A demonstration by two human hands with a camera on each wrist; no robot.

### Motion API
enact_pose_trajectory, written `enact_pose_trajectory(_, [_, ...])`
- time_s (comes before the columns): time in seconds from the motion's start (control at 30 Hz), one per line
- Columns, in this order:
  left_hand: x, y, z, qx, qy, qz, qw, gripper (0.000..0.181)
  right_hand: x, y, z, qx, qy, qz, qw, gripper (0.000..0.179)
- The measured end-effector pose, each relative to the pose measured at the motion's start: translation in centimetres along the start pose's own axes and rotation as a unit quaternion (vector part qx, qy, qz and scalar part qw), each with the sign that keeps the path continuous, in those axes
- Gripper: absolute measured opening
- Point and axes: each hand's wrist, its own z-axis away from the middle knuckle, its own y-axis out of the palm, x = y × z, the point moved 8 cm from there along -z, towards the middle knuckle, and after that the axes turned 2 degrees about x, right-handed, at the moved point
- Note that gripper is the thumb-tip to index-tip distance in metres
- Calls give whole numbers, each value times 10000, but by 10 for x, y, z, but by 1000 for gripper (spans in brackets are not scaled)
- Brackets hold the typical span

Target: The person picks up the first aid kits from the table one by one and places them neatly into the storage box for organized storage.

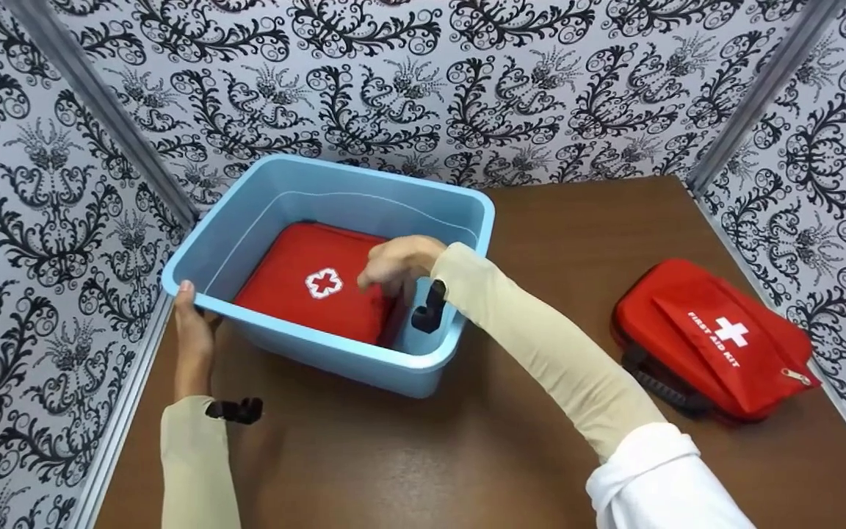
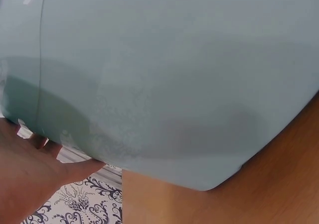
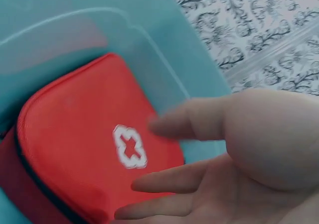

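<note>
A light blue plastic bin [image 1: 335,361] stands on the table, with a red first aid bag [image 1: 294,257] lying inside. On the bag's top is a white emblem [image 3: 130,147] with a red cross. My left hand [image 1: 194,334] grips the bin's near-left corner, its thumb over the rim; the left wrist view shows that hand [image 2: 35,179] against the bin's outer wall. My right hand [image 1: 402,257] is inside the bin, above the right part of the bag. In the right wrist view its fingers [image 3: 172,176] are extended and hold nothing.
A second red bag [image 1: 709,338], marked FIRST AID KIT, lies on the brown table [image 1: 555,213] at the right, its black handle [image 1: 665,386] towards the near left. Patterned panels [image 1: 408,95] with grey metal edges enclose the table at the back and both sides.
</note>
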Motion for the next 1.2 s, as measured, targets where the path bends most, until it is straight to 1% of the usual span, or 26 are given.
enact_pose_trajectory(0.03, [1, -1, 1, 7, -3, 4, 10000, 72, 3, -3, 3, -137, -138, 96, 9998, 46])
enact_pose_trajectory(0.07, [2, -1, 1, 18, -9, 5, 10000, 71, 5, -6, 6, -229, -236, 74, 9994, 42])
enact_pose_trajectory(0.13, [4, -2, 2, 34, -46, -25, 10000, 71, 9, -12, 13, -353, -436, -42, 9984, 38])
enact_pose_trajectory(0.2, [5, -3, 2, 36, -65, -26, 10000, 71, 14, -19, 23, -446, -642, -95, 9969, 41])
enact_pose_trajectory(0.23, [5, -3, 2, 42, -52, -21, 10000, 71, 17, -23, 30, -493, -765, -117, 9958, 45])
enact_pose_trajectory(0.33, [3, -1, 0, 88, -1, 27, 10000, 70, 22, -36, 51, -621, -1127, -83, 9916, 45])
enact_pose_trajectory(0.47, [2, 0, -1, 126, 62, 50, 9999, 68, 21, -54, 81, -955, -1544, 12, 9834, 44])
enact_pose_trajectory(0.57, [1, -1, 0, 84, 106, 24, 9999, 66, 12, -66, 100, -1281, -1636, 84, 9781, 42])
enact_pose_trajectory(0.67, [-2, -1, 0, 59, 138, -5, 9999, 65, -2, -77, 117, -1671, -1628, 163, 9723, 41])
enact_pose_trajectory(0.77, [-4, 0, -1, 98, 159, -35, 9998, 67, -15, -87, 133, -2009, -1663, 247, 9651, 41])
enact_pose_trajectory(0.9, [-5, -1, -2, 94, 134, 21, 9999, 69, -32, -97, 148, -2388, -1655, 318, 9563, 43])
enact_pose_trajectory(1.07, [-5, -1, -2, 91, 140, -31, 9999, 68, -57, -107, 164, -2747, -1500, 594, 9479, 46])
enact_pose_trajectory(1.2, [-5, -1, -2, 68, 83, -54, 9999, 68, -79, -115, 180, -3112, -1524, 740, 9351, 46])
